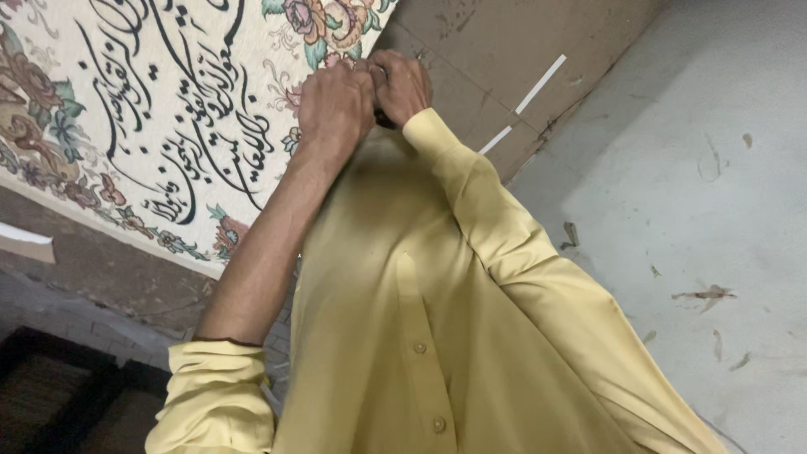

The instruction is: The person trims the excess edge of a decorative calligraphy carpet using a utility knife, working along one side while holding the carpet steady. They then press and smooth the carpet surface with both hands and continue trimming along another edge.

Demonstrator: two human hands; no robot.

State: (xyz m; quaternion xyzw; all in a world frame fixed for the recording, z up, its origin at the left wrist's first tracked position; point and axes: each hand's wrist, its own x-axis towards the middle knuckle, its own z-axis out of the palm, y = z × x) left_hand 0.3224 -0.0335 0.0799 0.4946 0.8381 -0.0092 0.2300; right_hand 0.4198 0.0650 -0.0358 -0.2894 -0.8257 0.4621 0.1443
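Cream woven tapestry (151,118) with black flowing script and a flowered border, laid across a brown board (471,59), corner right under both hands. Left hand (336,105) curled over that corner edge, fingers bent tight, knuckles up, forearm bare with the yellow sleeve (214,382) rolled up past the elbow. Right hand (403,84) pressed just beside the left, touching it, fingers closed around something small and dark (384,118) — too hidden to tell what, honestly. Couldn't really make out whether the left was pinching the fabric or only pushing down on it. Yellow button-up shirt (420,336) filling the lower middle of the view. Couple of white tape strips (538,84) stuck on the board off to the right of the hands. Grey floor (706,210) beyond the board edge, scuffed, with bits of scrap scattered about. Dark woven mat (50,395) down at the lower left, well apart from everything else.
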